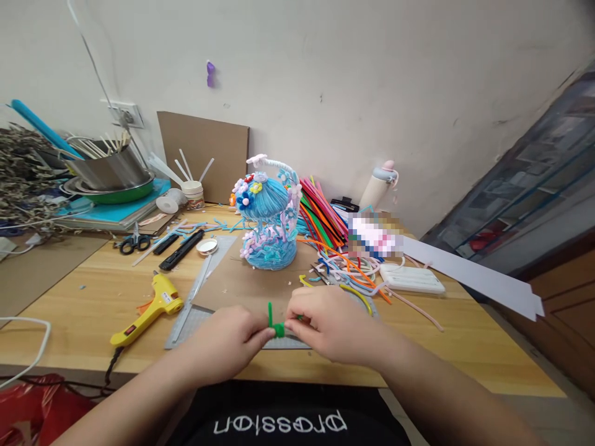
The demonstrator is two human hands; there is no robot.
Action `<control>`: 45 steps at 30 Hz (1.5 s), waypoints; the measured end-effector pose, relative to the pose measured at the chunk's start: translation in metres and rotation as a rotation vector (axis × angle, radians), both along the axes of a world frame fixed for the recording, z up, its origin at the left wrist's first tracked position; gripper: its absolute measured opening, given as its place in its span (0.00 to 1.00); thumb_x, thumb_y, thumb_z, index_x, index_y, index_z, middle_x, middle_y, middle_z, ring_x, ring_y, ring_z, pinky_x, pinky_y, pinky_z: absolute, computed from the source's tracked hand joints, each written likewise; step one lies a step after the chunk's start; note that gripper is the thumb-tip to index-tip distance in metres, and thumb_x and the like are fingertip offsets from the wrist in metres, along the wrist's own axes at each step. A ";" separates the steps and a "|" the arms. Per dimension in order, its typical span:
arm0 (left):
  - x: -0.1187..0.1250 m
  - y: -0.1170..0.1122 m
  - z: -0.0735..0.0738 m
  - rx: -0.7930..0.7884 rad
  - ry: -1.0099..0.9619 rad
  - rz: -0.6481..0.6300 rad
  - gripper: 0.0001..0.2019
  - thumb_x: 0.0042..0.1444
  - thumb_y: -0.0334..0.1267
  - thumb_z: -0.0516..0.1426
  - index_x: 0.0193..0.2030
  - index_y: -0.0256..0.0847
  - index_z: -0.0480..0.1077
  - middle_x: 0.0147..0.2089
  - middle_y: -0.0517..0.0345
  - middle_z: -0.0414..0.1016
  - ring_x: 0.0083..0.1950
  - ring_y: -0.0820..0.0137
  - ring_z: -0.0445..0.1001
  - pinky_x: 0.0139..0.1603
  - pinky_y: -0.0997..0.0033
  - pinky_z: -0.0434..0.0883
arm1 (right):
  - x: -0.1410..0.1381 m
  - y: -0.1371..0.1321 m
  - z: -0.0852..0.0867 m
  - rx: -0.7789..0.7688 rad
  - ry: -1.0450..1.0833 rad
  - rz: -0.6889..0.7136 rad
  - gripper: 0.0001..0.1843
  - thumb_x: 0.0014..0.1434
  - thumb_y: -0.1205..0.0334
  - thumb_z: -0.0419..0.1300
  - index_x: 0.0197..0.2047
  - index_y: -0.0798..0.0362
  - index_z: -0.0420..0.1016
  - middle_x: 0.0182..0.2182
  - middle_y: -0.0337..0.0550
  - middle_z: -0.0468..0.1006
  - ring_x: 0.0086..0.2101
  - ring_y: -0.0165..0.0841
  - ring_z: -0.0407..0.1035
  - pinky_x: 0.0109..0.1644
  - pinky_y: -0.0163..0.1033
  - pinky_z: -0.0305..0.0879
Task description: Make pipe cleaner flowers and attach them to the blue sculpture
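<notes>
Between my two hands is a short green pipe cleaner (278, 330), wound into a small coil with one end sticking straight up. My left hand (237, 334) pinches its left side between thumb and forefinger. From the right, my right hand (325, 319) also grips it, fingers curled over the end and partly hiding it. Both hands are above the front of the grey cutting mat (223, 328). Beyond them stands a blue jellyfish-like craft lamp (269, 217) covered with pipe-cleaner flowers, on a brown cardboard sheet (227, 282).
A yellow glue gun (149, 310) lies at the left, near scissors (134, 240) and a black utility knife (181, 249). Colourful pipe cleaners (325, 214) are heaped behind and right of the lamp. A white power bank-like box (411, 279) and a bottle (379, 186) stand farther right.
</notes>
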State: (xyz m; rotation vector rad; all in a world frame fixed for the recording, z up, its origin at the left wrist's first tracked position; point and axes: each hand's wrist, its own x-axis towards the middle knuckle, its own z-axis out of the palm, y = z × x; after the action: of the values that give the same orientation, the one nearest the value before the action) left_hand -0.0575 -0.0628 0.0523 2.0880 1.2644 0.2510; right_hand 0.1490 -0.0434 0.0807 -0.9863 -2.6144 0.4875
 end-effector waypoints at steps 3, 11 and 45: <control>0.004 0.001 -0.008 -0.020 -0.188 0.187 0.20 0.58 0.50 0.47 0.23 0.39 0.63 0.22 0.61 0.62 0.25 0.73 0.59 0.26 0.74 0.52 | 0.000 -0.011 -0.002 0.152 0.068 -0.050 0.09 0.60 0.65 0.52 0.31 0.54 0.73 0.27 0.40 0.72 0.29 0.29 0.64 0.31 0.35 0.53; 0.017 -0.007 -0.021 -0.710 -0.990 0.371 0.18 0.53 0.51 0.53 0.23 0.39 0.57 0.16 0.72 0.42 0.17 0.81 0.36 0.16 0.80 0.37 | -0.001 -0.023 -0.032 0.277 0.499 -0.094 0.10 0.58 0.71 0.54 0.41 0.56 0.73 0.30 0.43 0.73 0.31 0.31 0.65 0.35 0.37 0.59; 0.010 -0.006 -0.001 -1.136 -0.535 -0.341 0.19 0.47 0.52 0.58 0.20 0.35 0.66 0.15 0.64 0.57 0.14 0.80 0.50 0.14 0.76 0.44 | 0.001 -0.016 0.003 0.193 0.238 0.442 0.08 0.60 0.70 0.48 0.37 0.56 0.68 0.35 0.46 0.74 0.38 0.31 0.65 0.45 0.39 0.61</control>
State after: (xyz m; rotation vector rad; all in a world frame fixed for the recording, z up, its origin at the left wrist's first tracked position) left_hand -0.0476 -0.0693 0.0515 1.0877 0.4797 -0.0715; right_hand 0.1500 -0.0598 0.0837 -0.2669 -2.5915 0.4097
